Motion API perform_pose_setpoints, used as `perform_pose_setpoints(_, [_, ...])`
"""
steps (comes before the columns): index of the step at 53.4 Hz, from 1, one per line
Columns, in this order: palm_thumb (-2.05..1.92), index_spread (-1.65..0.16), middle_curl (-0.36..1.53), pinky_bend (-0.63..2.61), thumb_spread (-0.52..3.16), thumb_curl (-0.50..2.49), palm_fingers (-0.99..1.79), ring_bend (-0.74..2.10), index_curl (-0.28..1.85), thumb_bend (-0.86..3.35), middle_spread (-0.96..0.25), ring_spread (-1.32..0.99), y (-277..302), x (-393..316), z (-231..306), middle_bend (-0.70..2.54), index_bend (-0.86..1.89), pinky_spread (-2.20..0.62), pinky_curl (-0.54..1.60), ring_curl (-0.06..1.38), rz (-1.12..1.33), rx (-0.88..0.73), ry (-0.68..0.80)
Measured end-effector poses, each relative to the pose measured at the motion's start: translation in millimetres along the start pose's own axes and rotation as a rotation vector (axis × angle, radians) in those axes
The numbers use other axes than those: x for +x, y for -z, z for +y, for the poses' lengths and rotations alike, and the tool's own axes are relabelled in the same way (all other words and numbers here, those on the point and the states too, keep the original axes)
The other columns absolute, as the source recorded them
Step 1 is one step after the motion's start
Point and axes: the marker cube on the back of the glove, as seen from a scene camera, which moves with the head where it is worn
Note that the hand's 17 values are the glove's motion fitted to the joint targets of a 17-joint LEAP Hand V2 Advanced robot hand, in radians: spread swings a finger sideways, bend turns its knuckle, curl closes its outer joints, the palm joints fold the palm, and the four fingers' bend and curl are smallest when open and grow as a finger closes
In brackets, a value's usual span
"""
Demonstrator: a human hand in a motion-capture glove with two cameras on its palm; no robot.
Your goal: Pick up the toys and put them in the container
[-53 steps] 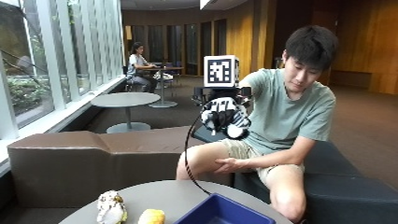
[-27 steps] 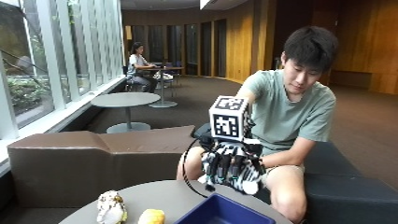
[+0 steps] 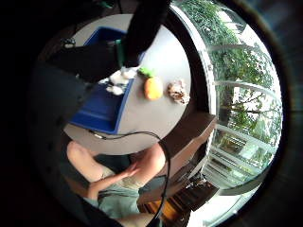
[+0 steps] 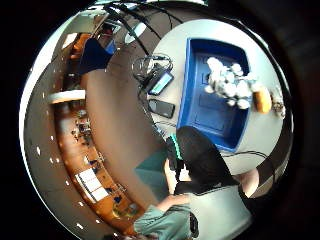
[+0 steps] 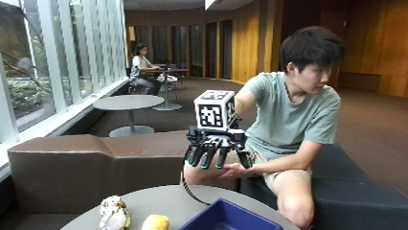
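A person sits on a dark bench behind a round grey table. The gloved right hand hangs in the air above the table, over the blue container. Its fingers point down, straight and spread, and hold nothing. In the thumb side palm view, a white toy lies inside the container. Two more toys sit on the table just beside the container: a yellow-orange toy and a whitish toy next to it. The bare hand rests on the person's knee.
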Motion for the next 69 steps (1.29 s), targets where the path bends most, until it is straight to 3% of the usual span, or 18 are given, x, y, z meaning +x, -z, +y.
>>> perform_pose_setpoints(31, [0.09, -0.26, 0.33, 1.12, 1.29, 0.39, -0.09, 0.41, 0.34, -0.01, -0.09, 0.01, 42.3, 110.0, 21.0, 0.16, 0.13, 0.05, 0.37, 0.41, -0.001, 0.089, -0.111])
perform_pose_setpoints(55, [0.09, -0.26, 0.33, 1.08, 1.30, 0.36, -0.07, 0.43, 0.30, -0.01, -0.06, 0.00, 37.9, 152.8, 26.2, 0.17, 0.14, 0.05, 0.35, 0.40, -0.009, 0.093, -0.145])
perform_pose_setpoints(69, [0.09, -0.26, 0.33, 1.06, 1.31, 0.35, -0.07, 0.44, 0.29, -0.01, -0.10, -0.01, 4.9, 187.7, 6.5, 0.18, 0.14, 0.04, 0.34, 0.40, -0.001, 0.043, -0.174])
